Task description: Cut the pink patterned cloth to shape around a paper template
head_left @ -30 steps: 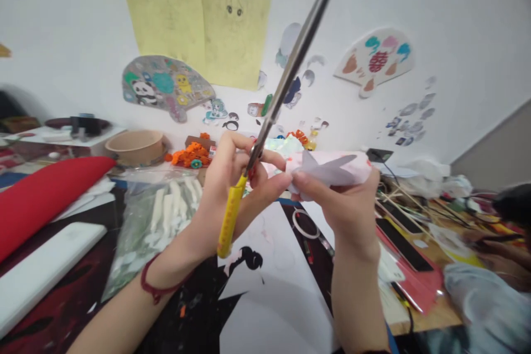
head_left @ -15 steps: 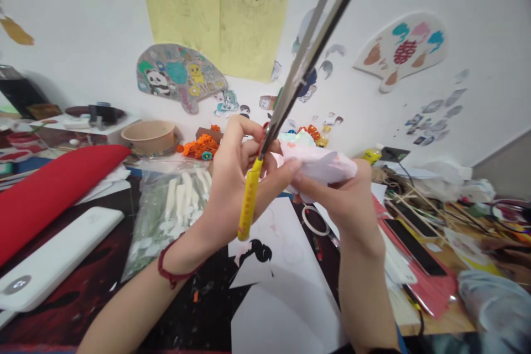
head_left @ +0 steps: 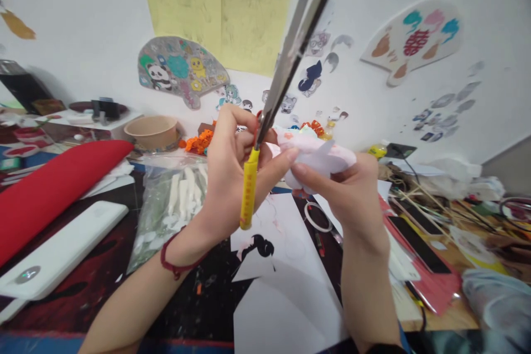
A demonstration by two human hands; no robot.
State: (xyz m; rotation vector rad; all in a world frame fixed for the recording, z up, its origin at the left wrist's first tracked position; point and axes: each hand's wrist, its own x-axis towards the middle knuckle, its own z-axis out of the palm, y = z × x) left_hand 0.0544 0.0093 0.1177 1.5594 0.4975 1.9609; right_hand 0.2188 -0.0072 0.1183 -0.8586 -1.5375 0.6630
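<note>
My left hand [head_left: 219, 177] is closed around scissors [head_left: 249, 193] with a yellow grip. Their long metal blades point up and away, past the paper. My left thumb also presses on the near edge of a pale pink-and-white paper piece [head_left: 321, 160]. From the other side, my right hand [head_left: 352, 193] pinches this paper between thumb and fingers, with the fingertips partly hidden behind it. The paper looks curled, and a pointed flap stands up from it. Below the hands lie white sheets [head_left: 286, 310] and a drawn figure with black hair [head_left: 262, 245].
A clear bag of white-and-green pieces [head_left: 166, 215], a white device [head_left: 62, 249] and a red cloth-like object [head_left: 62, 182] lie left. A tan bowl [head_left: 151, 131] stands behind. To the right are a roll of tape [head_left: 317, 217], dark phone-like slabs [head_left: 418, 243] and thin sticks [head_left: 440, 193].
The view has shifted slightly. The scissors stand a little more upright, and the paper between my hands has turned so that its pointed flap shows more. Both hands keep their hold.
</note>
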